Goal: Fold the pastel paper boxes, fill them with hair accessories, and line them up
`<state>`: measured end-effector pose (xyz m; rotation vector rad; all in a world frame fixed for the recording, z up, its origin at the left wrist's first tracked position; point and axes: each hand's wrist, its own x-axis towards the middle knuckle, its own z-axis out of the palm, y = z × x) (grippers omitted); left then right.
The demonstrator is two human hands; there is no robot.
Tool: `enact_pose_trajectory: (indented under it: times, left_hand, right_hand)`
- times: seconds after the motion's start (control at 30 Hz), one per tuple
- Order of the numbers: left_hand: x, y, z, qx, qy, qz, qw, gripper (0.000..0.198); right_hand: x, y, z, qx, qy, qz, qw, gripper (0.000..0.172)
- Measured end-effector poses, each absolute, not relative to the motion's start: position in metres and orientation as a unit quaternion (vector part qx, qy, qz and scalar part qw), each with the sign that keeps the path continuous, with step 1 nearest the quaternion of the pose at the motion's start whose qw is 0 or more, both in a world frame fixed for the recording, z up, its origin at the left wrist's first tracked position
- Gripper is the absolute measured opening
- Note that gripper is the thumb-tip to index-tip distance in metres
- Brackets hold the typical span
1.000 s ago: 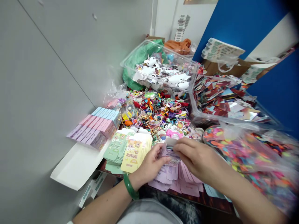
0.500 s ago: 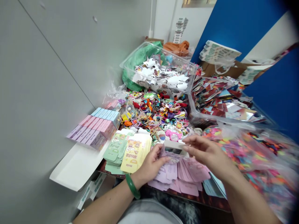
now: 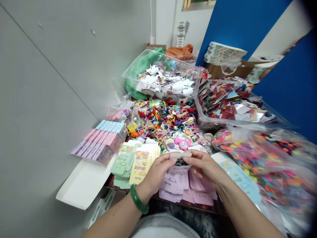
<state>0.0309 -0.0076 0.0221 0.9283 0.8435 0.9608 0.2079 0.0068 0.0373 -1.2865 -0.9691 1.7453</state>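
Between my hands is a small purple cardboard box (image 3: 178,169), its top end facing me with dark contents just showing inside. My left hand (image 3: 158,170) grips its left side, thumb at the top edge. On the other side my right hand (image 3: 204,163) pinches the pale end flap (image 3: 180,154). Beneath them lie flattened purple boxes (image 3: 173,185) and pink ones (image 3: 200,191). Left of these are stacks of yellow flat boxes (image 3: 142,162) and green flat boxes (image 3: 122,162). Flat blue boxes (image 3: 239,172) lie to the right of my right hand.
Filled boxes (image 3: 101,138) stand in rows in a white tray (image 3: 84,185) by the wall. A heap of small trinkets (image 3: 163,122) covers the middle. Behind are clear bins of white cutouts (image 3: 170,79) and reddish cards (image 3: 232,102). Bags of colourful pieces (image 3: 267,165) fill the right.
My right hand has come in from the right and down onto the box's flap, which now lies across the opening. The view has shifted slightly, showing more of the blue boxes.
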Motion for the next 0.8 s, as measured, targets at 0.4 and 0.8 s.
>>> enact_pose_trajectory:
  times: [0.4, 0.8]
  left_hand:
    - [0.015, -0.011, 0.015, 0.652, 0.387, 0.447, 0.475, 0.015]
    - [0.023, -0.012, 0.022, 0.613, 0.415, 0.483, 0.467, 0.006]
  right_hand:
    - [0.224, -0.021, 0.023, -0.388, -0.788, 0.212, 0.429, 0.017]
    - [0.222, -0.016, 0.03, -0.401, -0.782, 0.226, 0.421, 0.012]
